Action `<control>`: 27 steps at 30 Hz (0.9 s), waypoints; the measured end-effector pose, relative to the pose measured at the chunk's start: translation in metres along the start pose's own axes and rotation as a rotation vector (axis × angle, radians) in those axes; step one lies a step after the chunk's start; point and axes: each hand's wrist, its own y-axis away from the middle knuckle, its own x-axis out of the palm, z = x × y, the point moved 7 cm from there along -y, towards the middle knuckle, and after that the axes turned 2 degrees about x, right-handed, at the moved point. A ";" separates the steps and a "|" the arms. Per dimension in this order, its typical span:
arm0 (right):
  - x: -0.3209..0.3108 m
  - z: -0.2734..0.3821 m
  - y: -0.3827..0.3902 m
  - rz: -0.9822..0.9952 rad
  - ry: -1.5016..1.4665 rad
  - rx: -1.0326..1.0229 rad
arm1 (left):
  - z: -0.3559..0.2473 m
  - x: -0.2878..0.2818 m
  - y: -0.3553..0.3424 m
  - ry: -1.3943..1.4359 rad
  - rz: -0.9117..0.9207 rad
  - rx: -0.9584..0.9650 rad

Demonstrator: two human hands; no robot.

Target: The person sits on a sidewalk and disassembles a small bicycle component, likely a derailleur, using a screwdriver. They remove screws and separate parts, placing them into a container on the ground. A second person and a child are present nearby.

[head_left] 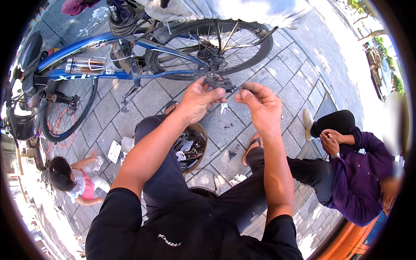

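Dark part (219, 82) — in left hand (196, 101) (pinched)

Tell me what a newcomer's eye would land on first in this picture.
Probably the blue bicycle, stretching from the left edge to the top centre. Next, near the middle, the left hand holds a small dark part, with the right hand pinching at its right end. Below them sits an open box of jumbled items.

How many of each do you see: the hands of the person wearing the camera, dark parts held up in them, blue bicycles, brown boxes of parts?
Left hand and right hand: 2
Dark part: 1
Blue bicycle: 1
Brown box of parts: 1
Total: 5
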 end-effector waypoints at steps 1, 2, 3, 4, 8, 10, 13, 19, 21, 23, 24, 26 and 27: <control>0.001 -0.009 -0.004 -0.008 -0.059 -0.001 | -0.002 -0.002 -0.003 -0.023 -0.011 -0.005; 0.001 -0.017 -0.008 -0.020 -0.118 -0.001 | -0.003 -0.004 -0.007 -0.013 -0.028 0.008; 0.000 -0.022 -0.014 -0.013 -0.110 0.007 | -0.003 -0.005 -0.013 -0.003 -0.043 0.018; -0.001 -0.024 -0.017 -0.011 -0.099 0.014 | -0.002 -0.004 -0.017 0.008 -0.052 0.025; -0.004 -0.025 -0.024 -0.049 -0.050 -0.007 | -0.001 0.001 -0.025 -0.057 -0.071 0.032; -0.006 -0.017 -0.027 -0.099 0.145 -0.140 | -0.002 0.008 -0.027 -0.046 -0.088 0.035; -0.004 -0.003 -0.027 -0.155 0.281 -0.299 | -0.005 0.016 -0.028 -0.155 -0.045 0.116; 0.003 0.009 -0.022 -0.154 0.407 -0.405 | -0.009 0.021 -0.021 -0.237 -0.047 0.150; 0.005 0.009 -0.021 -0.148 0.410 -0.415 | -0.010 0.021 -0.020 -0.282 -0.033 0.255; 0.006 0.004 -0.021 -0.136 0.397 -0.422 | -0.012 0.022 -0.018 -0.314 -0.025 0.340; 0.006 0.004 -0.021 -0.132 0.407 -0.418 | -0.015 0.022 -0.016 -0.325 -0.022 0.372; 0.005 0.004 -0.021 -0.127 0.431 -0.411 | -0.019 0.026 -0.013 -0.390 -0.021 0.423; 0.005 0.006 -0.019 -0.124 0.431 -0.422 | -0.022 0.029 -0.012 -0.447 -0.028 0.443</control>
